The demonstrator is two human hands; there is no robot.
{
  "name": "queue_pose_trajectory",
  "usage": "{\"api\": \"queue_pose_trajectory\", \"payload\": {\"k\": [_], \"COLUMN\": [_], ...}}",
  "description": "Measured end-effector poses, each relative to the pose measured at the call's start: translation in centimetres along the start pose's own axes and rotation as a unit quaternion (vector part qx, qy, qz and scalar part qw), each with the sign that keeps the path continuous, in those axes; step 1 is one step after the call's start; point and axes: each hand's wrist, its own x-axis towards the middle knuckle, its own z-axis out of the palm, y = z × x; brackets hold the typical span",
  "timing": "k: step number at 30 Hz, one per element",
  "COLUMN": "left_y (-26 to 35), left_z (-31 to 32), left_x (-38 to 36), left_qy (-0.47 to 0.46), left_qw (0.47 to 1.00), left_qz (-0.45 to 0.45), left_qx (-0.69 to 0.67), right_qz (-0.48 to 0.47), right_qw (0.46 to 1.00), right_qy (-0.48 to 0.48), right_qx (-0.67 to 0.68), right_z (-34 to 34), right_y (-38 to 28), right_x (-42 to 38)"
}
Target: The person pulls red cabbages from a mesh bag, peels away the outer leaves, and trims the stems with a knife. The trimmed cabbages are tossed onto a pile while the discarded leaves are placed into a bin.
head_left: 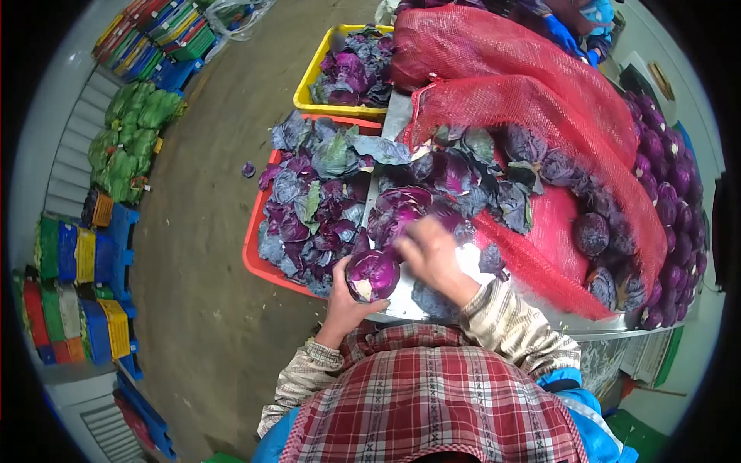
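My left hand [345,305] holds a trimmed purple cabbage [373,275] from its left side, over the near edge of the metal table [403,289]. A pale cut patch shows on the cabbage's lower left. Just right of the cabbage is my right hand [429,253], blurred, its fingers bent towards it; whether they hold anything is hidden. Loose purple leaves [401,207] lie beyond my hands. To the left, a red crate [253,245] is heaped with outer leaves. Untrimmed cabbages [591,234] rest in and beside a red mesh sack [540,116].
A yellow crate [308,80] of leaves stands beyond the red one. Trimmed cabbages [678,224] are piled at the right. A co-worker's blue-gloved hand [562,34] shows at the top. Stacked crates [77,251] and green bags [127,143] line the left wall.
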Motion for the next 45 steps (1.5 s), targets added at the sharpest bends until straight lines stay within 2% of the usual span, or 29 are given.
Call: {"api": "queue_pose_trajectory", "payload": {"k": [1, 2, 4, 6, 7, 8, 10, 11, 14, 18, 20, 22, 26, 28, 30, 31, 34, 38, 42, 43, 44, 45], "left_y": [-0.4, -0.2, 0.3, 0.7, 1.1, 1.5, 1.8, 1.4, 0.7, 0.8, 1.6, 2.5, 4.0, 4.0, 4.0, 3.4, 3.3, 3.5, 3.7, 3.7, 3.7, 4.4], "left_z": [-0.2, -0.4, -0.5, -0.3, 0.0, 0.4, 0.9, 1.0, 1.0, 1.0, 0.8, 1.1, 1.7, 1.6, 1.6, 1.7, 1.7, 1.6, 1.6, 1.6, 1.7, 1.6], "left_x": [0.2, 0.6, 1.2, 1.3, 1.1, 1.5, 1.9, 2.1, 2.3, 2.6, 2.6, 2.7, 3.2, 3.6, 3.6, 3.9, 4.4, 4.5, 4.5, 4.3, 4.3, 4.0], "left_qy": [-0.037, -0.074, -0.087, -0.115, -0.067, -0.067, -0.014, -0.003, -0.007, -0.015, -0.016, -0.015, -0.036, -0.032, -0.032, -0.029, -0.04, -0.056, -0.057, -0.061, -0.064, -0.08], "left_qw": [0.998, 0.993, 0.99, 0.992, 0.994, 0.994, 0.997, 0.998, 0.999, 1.0, 0.999, 0.999, 0.991, 0.992, 0.992, 0.989, 0.984, 0.988, 0.983, 0.976, 0.967, 0.97], "left_qz": [0.025, 0.052, 0.051, 0.037, 0.05, 0.051, -0.034, -0.014, -0.015, -0.023, -0.025, -0.013, -0.014, -0.002, 0.002, 0.043, 0.042, 0.003, 0.016, 0.055, 0.095, 0.094], "left_qx": [0.036, 0.073, 0.103, 0.025, 0.075, 0.075, 0.062, 0.057, 0.05, 0.015, 0.018, 0.043, 0.125, 0.126, 0.12, 0.142, 0.17, 0.141, 0.174, 0.201, 0.227, 0.21], "right_qz": [-0.015, 0.025, 0.061, 0.074, 0.084, 0.083, 0.061, 0.015, -0.003, -0.06, -0.056, -0.034, 0.089, 0.02, -0.067, -0.016, -0.09, -0.079, -0.063, -0.048, 0.007, 0.055], "right_qw": [0.995, 0.988, 0.973, 0.966, 0.961, 0.961, 0.96, 0.972, 0.974, 0.976, 0.99, 0.995, 0.986, 0.999, 0.988, 0.983, 0.979, 0.974, 0.982, 0.986, 0.986, 0.986], "right_qy": [-0.079, -0.142, -0.193, -0.214, -0.226, -0.226, -0.227, -0.203, -0.209, -0.176, -0.132, -0.098, -0.044, -0.023, -0.131, -0.179, -0.178, -0.208, -0.171, -0.148, -0.13, -0.122], "right_qx": [0.06, 0.047, 0.109, 0.124, 0.139, 0.139, 0.15, 0.119, 0.088, 0.114, 0.003, 0.006, -0.131, -0.041, 0.054, 0.031, 0.047, 0.032, 0.044, 0.066, 0.102, 0.1], "right_z": [0.1, 0.2, 0.5, -0.5, -0.9, -1.1, -1.0, -0.7, -0.6, 0.0, 0.0, 1.3, 0.8, -0.9, -2.8, -3.1, -2.2, -2.5, -2.3, -2.4, -2.8, -3.0], "right_y": [-0.6, -0.9, 0.5, 0.8, 0.9, 1.3, 2.1, 2.2, 2.3, 3.7, 4.1, 5.9, 6.7, 6.0, 2.6, 1.2, 2.8, 2.4, 2.7, 2.8, 3.1, 4.0], "right_x": [-0.7, -1.3, -1.8, -1.7, -1.8, -1.8, -1.9, -2.1, -2.6, -2.7, -2.2, -1.8, -0.2, -0.7, -1.4, -1.7, -2.0, -1.7, -1.2, -1.2, -0.7, -0.1]}}
